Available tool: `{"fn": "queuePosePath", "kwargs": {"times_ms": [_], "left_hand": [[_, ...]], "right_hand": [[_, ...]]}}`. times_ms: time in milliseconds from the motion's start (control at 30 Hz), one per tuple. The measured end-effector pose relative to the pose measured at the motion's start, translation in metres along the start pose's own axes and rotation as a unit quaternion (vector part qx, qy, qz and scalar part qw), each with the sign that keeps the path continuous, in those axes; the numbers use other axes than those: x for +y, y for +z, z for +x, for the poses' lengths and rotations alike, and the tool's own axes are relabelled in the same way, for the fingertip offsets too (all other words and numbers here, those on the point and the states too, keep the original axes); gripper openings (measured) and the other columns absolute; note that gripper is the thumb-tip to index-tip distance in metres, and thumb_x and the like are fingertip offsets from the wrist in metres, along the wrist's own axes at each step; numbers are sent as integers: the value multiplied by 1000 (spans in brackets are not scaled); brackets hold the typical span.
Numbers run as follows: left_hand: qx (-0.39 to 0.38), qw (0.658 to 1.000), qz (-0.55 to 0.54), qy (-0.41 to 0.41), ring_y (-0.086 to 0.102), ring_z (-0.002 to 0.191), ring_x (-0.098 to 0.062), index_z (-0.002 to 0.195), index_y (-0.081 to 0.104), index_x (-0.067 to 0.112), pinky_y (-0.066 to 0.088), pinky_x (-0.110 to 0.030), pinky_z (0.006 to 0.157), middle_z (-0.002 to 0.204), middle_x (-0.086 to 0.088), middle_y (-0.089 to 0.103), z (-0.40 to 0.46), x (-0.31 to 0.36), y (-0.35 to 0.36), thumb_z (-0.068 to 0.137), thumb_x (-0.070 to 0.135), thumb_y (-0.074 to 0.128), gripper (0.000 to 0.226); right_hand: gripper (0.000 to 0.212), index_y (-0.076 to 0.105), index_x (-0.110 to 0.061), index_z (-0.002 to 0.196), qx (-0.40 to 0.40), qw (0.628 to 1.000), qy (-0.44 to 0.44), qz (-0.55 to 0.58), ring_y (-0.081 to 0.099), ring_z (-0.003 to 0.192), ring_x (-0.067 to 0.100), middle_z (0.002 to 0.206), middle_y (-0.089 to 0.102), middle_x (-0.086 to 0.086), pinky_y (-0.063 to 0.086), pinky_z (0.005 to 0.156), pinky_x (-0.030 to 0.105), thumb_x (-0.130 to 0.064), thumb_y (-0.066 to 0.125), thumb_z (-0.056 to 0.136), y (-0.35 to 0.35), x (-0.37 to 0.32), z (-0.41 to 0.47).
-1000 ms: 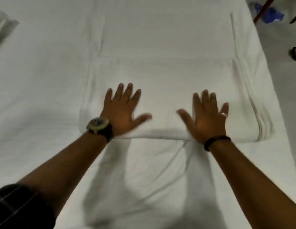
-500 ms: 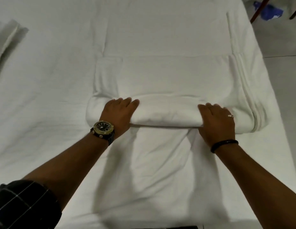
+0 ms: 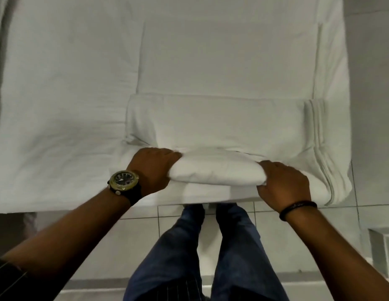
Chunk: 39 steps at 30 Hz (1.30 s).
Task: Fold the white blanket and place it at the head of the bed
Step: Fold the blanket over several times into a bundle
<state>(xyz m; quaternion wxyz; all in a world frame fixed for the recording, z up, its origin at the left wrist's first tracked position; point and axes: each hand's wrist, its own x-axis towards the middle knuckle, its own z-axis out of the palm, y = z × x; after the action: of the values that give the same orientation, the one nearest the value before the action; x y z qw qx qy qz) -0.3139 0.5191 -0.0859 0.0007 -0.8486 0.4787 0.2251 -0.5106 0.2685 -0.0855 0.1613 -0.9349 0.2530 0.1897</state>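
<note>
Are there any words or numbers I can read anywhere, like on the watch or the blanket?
None can be read.
Watch on the left wrist: the dial markings are too small and blurred to read.
White blanket: plain, only woven stripes at one end.
Wristband on the right wrist: no lettering visible.

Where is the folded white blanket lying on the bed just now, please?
In the head view the white blanket lies at the bed's near right edge, gripped by the left hand and right hand.
</note>
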Motion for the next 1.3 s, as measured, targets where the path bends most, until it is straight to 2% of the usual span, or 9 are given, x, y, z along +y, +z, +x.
{"fn": "queuePosePath", "kwargs": {"times_ms": [333, 467, 567, 633, 767, 867, 967, 1167, 1300], "left_hand": [[171, 979, 86, -72, 63, 61, -34, 76, 68, 25, 28, -34, 62, 65, 0, 65, 56, -18, -119, 53, 24, 71, 23], [188, 969, 104, -125, 60, 98, -36, 103, 67, 29, 38, -43, 83, 96, 0, 71, 157, -44, -187, 72, 25, 63, 32], [171, 966, 84, -175, 42, 130, -37, 133, 53, 30, 23, -56, 112, 134, -6, 59, 235, -75, -210, 84, 22, 57, 51], [171, 967, 64, -176, 18, 148, -36, 153, 28, 33, 6, -62, 116, 161, -6, 29, 267, -89, -200, 92, 40, 55, 67], [68, 989, 82, -105, -10, 153, -28, 157, 4, 36, -8, -58, 116, 167, 0, -4, 266, -100, -115, 83, 84, 18, 89], [63, 991, 63, -100, -12, 152, -23, 157, 1, 35, -10, -53, 118, 167, 2, -9, 245, -120, -64, 74, 90, -1, 100], [86, 983, 66, -150, -14, 152, -26, 157, 0, 35, -11, -58, 117, 166, 2, -13, 253, -126, -62, 76, 90, 9, 98], [150, 984, 78, -56, -10, 153, -24, 157, 3, 35, -7, -62, 117, 167, 0, -7, 337, -97, -88, 79, 85, 8, 92], [113, 971, 76, -194, -14, 152, -22, 157, -4, 31, -10, -58, 118, 167, 3, -10, 353, -155, -94, 74, 91, 4, 103]], "right_hand": [[20, 63, -30, 100, 41, 996, -31, -68, 64, 83, 22, 91, 69, -6, 45, 64, 30, -36, 56, 83, -145, -13, 70], [31, 63, -27, 116, 160, 985, 7, -63, 59, 109, 32, 114, 67, 5, 41, 94, 45, -34, 56, 87, -201, -21, 165], [33, 63, -23, 119, 272, 955, 64, -100, 46, 120, 38, 123, 59, 9, 29, 103, 55, -26, 52, 88, -217, -21, 250], [42, 51, -27, 135, 211, 971, 91, -67, 29, 137, 35, 146, 42, 7, 15, 111, 61, -35, 45, 94, -199, -14, 286], [69, 11, -34, 154, 61, 990, 125, -34, -2, 150, 22, 164, 0, -5, 0, 113, 66, -66, 15, 93, -93, 30, 292], [80, 1, -27, 156, 92, 985, 142, -18, -9, 150, 19, 164, -8, -3, -3, 114, 65, -71, 9, 89, -59, 49, 286], [78, 8, -22, 156, 122, 979, 162, -7, -6, 151, 25, 165, -2, 5, -3, 111, 70, -67, 15, 93, -75, 32, 307], [60, 12, -31, 155, 164, 984, -73, -15, -4, 151, 19, 165, 1, -2, -3, 115, 63, -54, 20, 100, -95, -42, 368], [83, 2, -30, 155, 149, 980, 101, -79, -8, 150, 19, 164, -7, -5, -4, 112, 68, -76, 8, 86, -111, 54, 404]]}}
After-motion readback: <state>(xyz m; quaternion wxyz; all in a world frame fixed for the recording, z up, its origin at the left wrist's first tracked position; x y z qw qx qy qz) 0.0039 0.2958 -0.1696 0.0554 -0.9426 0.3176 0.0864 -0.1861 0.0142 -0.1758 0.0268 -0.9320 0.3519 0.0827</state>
